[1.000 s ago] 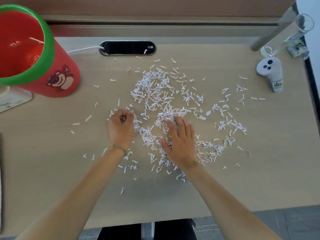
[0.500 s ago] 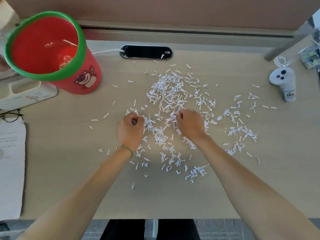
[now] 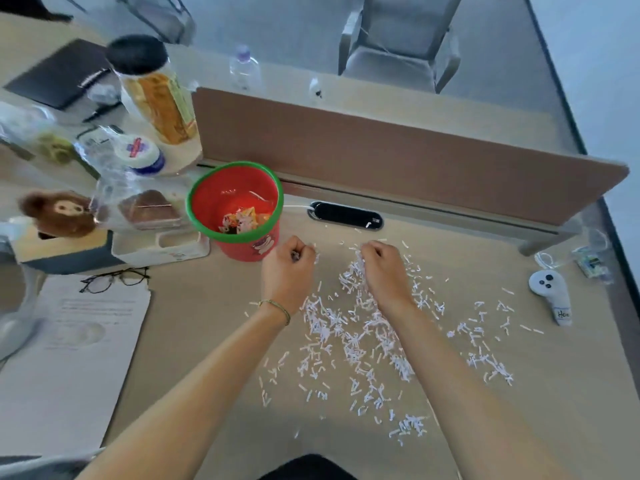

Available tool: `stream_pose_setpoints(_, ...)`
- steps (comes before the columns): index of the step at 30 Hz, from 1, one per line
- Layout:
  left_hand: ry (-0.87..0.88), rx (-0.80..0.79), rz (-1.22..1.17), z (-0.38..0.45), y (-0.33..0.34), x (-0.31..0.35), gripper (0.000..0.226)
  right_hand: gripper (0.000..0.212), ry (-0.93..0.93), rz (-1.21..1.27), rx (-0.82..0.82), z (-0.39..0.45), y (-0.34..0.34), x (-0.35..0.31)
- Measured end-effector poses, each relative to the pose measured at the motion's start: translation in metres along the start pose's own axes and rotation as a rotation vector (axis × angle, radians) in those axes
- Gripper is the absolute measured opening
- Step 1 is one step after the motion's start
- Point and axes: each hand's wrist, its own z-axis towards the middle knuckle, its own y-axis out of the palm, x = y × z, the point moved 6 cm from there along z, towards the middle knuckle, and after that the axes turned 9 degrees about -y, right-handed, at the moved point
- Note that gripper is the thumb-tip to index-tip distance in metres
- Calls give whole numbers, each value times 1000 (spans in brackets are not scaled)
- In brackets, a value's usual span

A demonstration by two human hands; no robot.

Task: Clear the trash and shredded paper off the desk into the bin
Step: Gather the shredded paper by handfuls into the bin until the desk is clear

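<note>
The shredded paper point(image 3: 349, 336) lies scattered over the light wooden desk point(image 3: 207, 341), thickest in a loose band that runs from just in front of the black cable port point(image 3: 345, 215) back toward the near edge, with a thinner patch off to the right. The strips are short and white and point every way; no print can be read on them.

Both hands are up at the far end of that band. The left hand point(image 3: 288, 270) is balled into a fist just right of the bin, and something small and dark shows between its curled fingers; whether it holds paper cannot be told. A thin bracelet point(image 3: 277, 308) circles its wrist. The right hand point(image 3: 382, 268) is likewise closed, pinched on a tuft of shreds that hangs from its fingers down to the pile.

The bin point(image 3: 239, 211) stands upright on the desk at the left of the hands, red with a green rim, its mouth open upward; a cartoon bear figure is printed on its side, partly hidden. Inside lie colourful wrappers and some white scraps.

At the right, a white controller point(image 3: 550, 292) lies with its handle toward the near edge, bearing a handwritten label that seems to read "Hoe". To the left are a pair of glasses point(image 3: 114, 280) on a printed sheet point(image 3: 69, 358), text too small to read, and a brown plush toy point(image 3: 57, 213).
</note>
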Motion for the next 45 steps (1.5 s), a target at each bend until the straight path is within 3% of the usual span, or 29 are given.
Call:
stream_pose_setpoints(8,73,105,11,69,-80,45,35,27,-70,118,-26,55,70,-99)
stream_pose_setpoints(11,79,133,64,100,-103,48,34,34,-79,142,-49,75,101,-118)
stream_pose_setpoints(18,147,103,593,158,-116,23,24,43,-15,225,-111,113,163,-129)
stream_pose_setpoints(24,207,-17,772,177,-104,11,17,37,-3,232,-117,132,193,-119)
stream_pose_setpoints(29,120,-178,696,190,-102,5,24,48,-70,199,-71,144,199,-116)
stream_pose_setpoints(35,53,-152,531,196,-122,6,40,47,-116,68,-66,151,215,-106)
stream_pose_setpoints(40,73,-137,514,192,-129,9,43,45,-169,-158,-128,152,224,-102)
stream_pose_setpoints(45,88,-127,557,189,-128,9,43,29,-75,-274,-290,144,225,-95)
